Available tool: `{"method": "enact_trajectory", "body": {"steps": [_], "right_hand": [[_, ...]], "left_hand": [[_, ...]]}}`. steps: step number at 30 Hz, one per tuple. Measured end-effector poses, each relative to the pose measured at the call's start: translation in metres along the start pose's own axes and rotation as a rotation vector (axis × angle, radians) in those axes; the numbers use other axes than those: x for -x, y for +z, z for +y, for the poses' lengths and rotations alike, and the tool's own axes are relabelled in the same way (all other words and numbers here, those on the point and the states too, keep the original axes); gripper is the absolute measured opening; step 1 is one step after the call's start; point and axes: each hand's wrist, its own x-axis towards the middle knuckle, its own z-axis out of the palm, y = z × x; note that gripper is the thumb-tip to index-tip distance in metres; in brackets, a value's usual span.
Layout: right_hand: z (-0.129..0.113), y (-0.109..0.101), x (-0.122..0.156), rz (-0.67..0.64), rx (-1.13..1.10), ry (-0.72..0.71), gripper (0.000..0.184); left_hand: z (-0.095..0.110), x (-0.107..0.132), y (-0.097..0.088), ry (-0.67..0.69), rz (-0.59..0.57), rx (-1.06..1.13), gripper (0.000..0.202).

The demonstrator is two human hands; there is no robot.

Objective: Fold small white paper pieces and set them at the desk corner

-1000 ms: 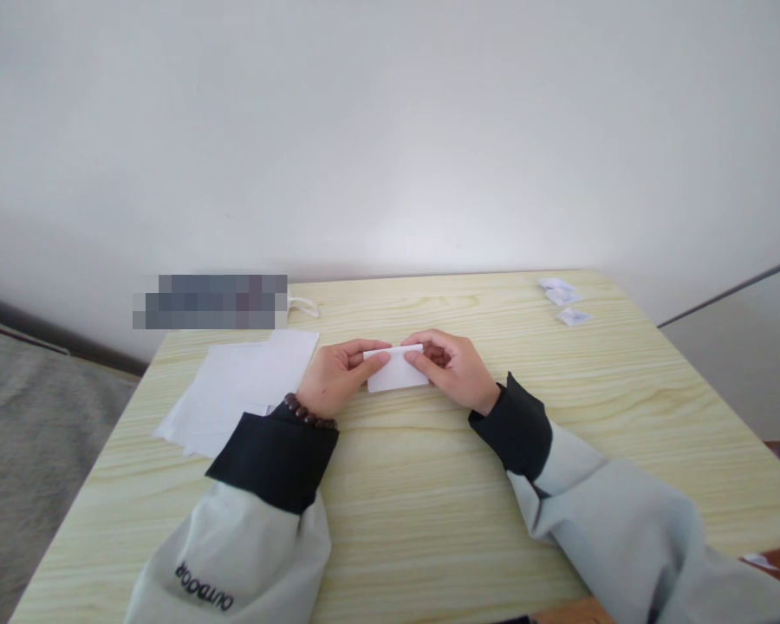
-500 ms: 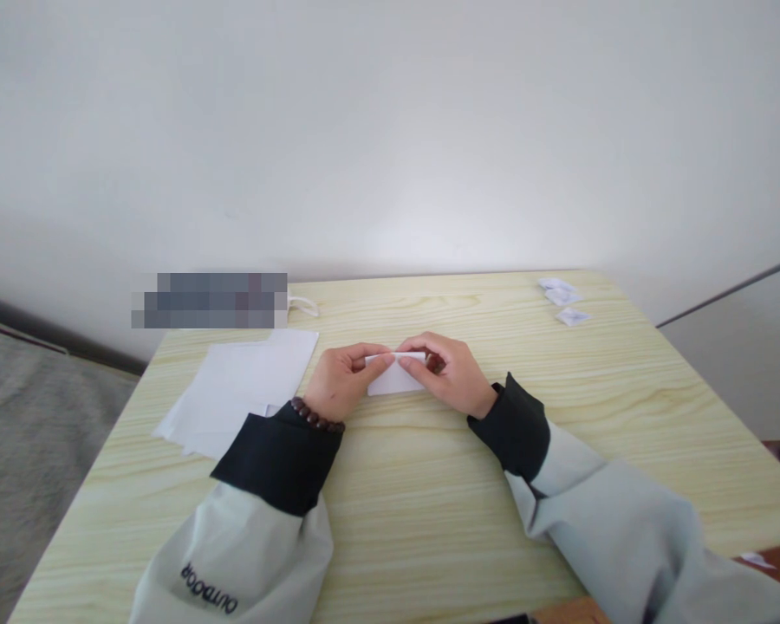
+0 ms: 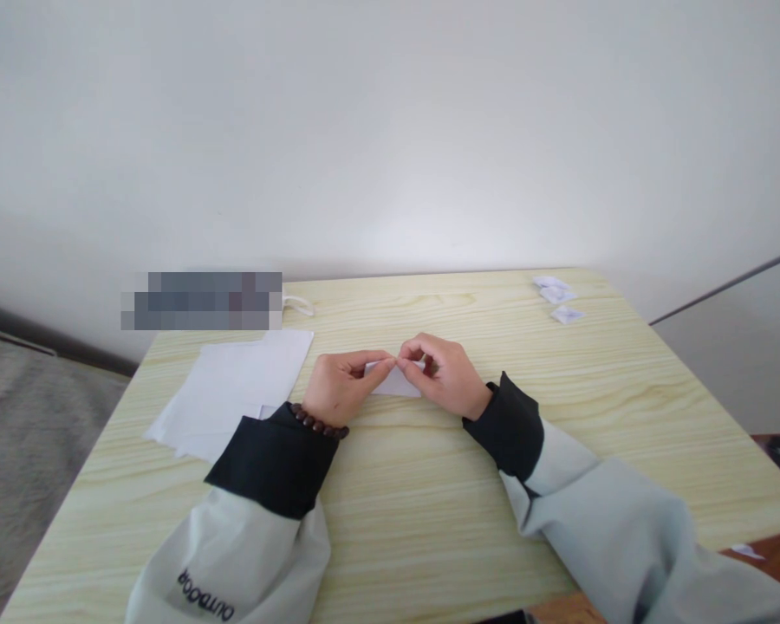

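Note:
A small folded piece of white paper lies on the pale wooden table, mostly covered by my fingers. My left hand pinches its left part, thumb and forefinger closed on the top edge. My right hand pinches the right part the same way, and the fingertips of both hands nearly meet above the paper's middle. A dark bead bracelet sits on my left wrist.
A loose stack of white sheets lies left of my hands. Three small folded paper pieces rest at the table's far right corner. A white cord loop lies at the far edge beside a blurred patch. A white wall stands behind.
Both hands have drawn together over the paper, fingertips closing toward its middle. The paper shows smaller and flatter than a second ago, with less of it uncovered.

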Motion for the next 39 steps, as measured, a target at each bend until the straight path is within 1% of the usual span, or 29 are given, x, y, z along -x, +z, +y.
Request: {"method": "enact_trajectory", "body": {"steps": [3, 7, 11, 14, 18, 21, 24, 27, 29, 32, 35, 39], "right_hand": [[0.001, -0.001, -0.001, -0.044, 0.021, -0.001, 0.007], [0.002, -0.004, -0.002, -0.091, -0.019, 0.011, 0.007], [0.005, -0.007, -0.002, -0.089, -0.134, 0.069, 0.009], [0.01, -0.008, -0.001, -0.095, -0.244, 0.116, 0.012], [0.017, -0.011, 0.0, -0.045, -0.356, 0.193, 0.016], [0.019, -0.013, 0.0, -0.034, -0.369, 0.204, 0.015], [0.014, -0.012, 0.001, -0.094, -0.275, 0.153, 0.018], [0.008, -0.01, 0.001, -0.149, -0.06, 0.037, 0.018], [0.005, -0.007, 0.001, -0.152, 0.045, -0.031, 0.02], [0.004, -0.005, 0.001, -0.149, 0.116, -0.105, 0.022], [0.006, -0.006, 0.001, -0.135, 0.147, -0.147, 0.02], [0.008, -0.008, 0.0, -0.098, 0.125, -0.155, 0.018]], "left_hand": [[-0.001, -0.001, -0.001, -0.007, -0.038, 0.024, 0.034], [-0.001, -0.004, -0.005, -0.068, -0.079, 0.105, 0.034], [0.001, -0.006, -0.011, -0.14, -0.074, 0.166, 0.031], [0.0, -0.008, -0.013, -0.169, -0.075, 0.184, 0.031], [-0.005, -0.008, -0.012, -0.174, 0.003, 0.183, 0.037], [-0.005, -0.008, -0.01, -0.146, -0.034, 0.16, 0.035], [-0.004, -0.008, -0.008, -0.101, -0.053, 0.166, 0.032], [-0.004, -0.007, -0.005, -0.038, -0.07, 0.171, 0.031], [-0.005, -0.006, -0.003, 0.023, -0.087, 0.126, 0.03], [-0.006, -0.004, -0.001, 0.091, -0.069, 0.004, 0.029], [-0.004, -0.002, -0.001, 0.069, -0.056, -0.059, 0.028], [-0.002, -0.003, -0.004, 0.006, -0.059, -0.085, 0.029]]}}
